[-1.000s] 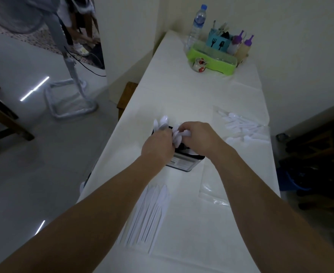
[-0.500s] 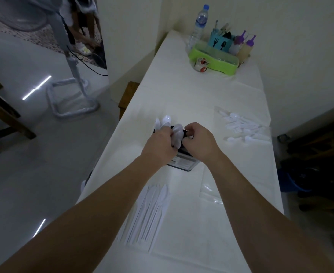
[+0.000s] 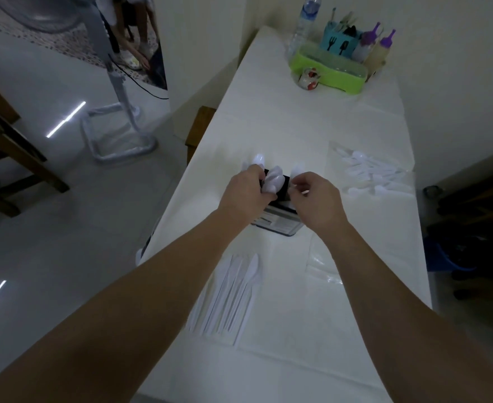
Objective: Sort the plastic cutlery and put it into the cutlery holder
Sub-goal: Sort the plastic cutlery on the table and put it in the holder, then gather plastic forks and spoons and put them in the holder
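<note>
where spoons (image 3: 272, 181) stand, both hands' fingers (image 3: 297, 189) pinch.

At the far end of the white-covered table (image 3: 312, 330) I see a green tray (image 3: 331, 71) with a small glass jar (image 3: 309, 79) touching its front edge. Behind the tray stand a clear water bottle (image 3: 304, 21), a teal caddy (image 3: 336, 43) printed with a fork and spatula, and 2 purple-capped squeeze bottles (image 3: 377, 49). On the floor to the left I make out a standing fan's base (image 3: 120, 141) and a wooden chair (image 3: 9, 146).
</note>
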Motion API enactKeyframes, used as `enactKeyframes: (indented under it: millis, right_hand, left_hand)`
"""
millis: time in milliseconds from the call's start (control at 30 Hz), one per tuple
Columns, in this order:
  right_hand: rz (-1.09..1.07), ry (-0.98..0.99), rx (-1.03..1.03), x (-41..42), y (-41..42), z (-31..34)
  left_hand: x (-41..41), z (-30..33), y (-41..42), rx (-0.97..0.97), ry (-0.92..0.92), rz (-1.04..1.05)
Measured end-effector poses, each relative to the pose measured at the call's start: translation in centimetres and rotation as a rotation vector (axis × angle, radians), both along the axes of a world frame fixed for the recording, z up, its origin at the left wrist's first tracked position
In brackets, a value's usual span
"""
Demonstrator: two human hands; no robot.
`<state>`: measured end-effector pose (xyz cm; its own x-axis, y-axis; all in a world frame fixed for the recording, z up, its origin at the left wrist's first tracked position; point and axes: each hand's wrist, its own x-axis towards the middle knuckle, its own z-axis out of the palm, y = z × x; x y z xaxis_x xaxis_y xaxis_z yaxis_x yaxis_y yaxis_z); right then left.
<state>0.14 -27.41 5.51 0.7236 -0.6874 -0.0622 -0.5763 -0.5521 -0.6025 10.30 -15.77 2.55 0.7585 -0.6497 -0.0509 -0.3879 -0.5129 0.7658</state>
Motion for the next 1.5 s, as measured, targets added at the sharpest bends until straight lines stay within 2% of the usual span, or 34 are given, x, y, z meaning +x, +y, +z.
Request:
enactKeyframes:
  millis: [167, 233, 433, 667, 967, 1100, 1367, 1433, 1500]
  right_hand:
    - [0.066, -0.003, -0.086, -0.9, 1.3, 0.2]
    - [0.09, -0.025, -0.12, -1.4, 2.2, 0.5]
    - [0.144, -0.067, -0.211, -4.3, 6.3, -0.6]
    - [0.098, 0.137, -0.059, -8.9, 10.8, -6.2]
    - [-0.067, 0.347, 0.066, -12.3, 14.8, -11.4]
    - [-0.204, 0.388, 0.141, -12.4, 16.3, -12.6]
    - [-0.347, 0.429, 0.226, -11.3, 16.5, -13.6]
    - [-0.371, 0.434, 0.264, -11.2, 16.4, -13.4]
    - [-0.403, 0.415, 0.32, -11.3, 16.3, -13.1]
  left_hand:
    - [-0.7, 0.4, 2.2, -0.027, -0.063, -0.008]
    - [-0.7, 0.6, 3.4, 0.019, -0.08, 0.002]
    - [-2.1, 0.6, 8.2, 0.13, -0.28, 0.037]
    - [-5.8, -2.8, 13.5, 0.251, -0.476, -0.038]
    - [-10.7, -7.2, 16.8, 0.439, -0.549, -0.194]
    - [-12.2, -9.0, 17.3, 0.459, -0.533, -0.223]
    - [-12.7, -9.5, 17.2, 0.446, -0.446, -0.211]
    - [-12.4, -9.3, 16.7, 0.407, -0.35, -0.183]
    - [-12.2, -8.9, 15.9, 0.364, -0.155, -0.143]
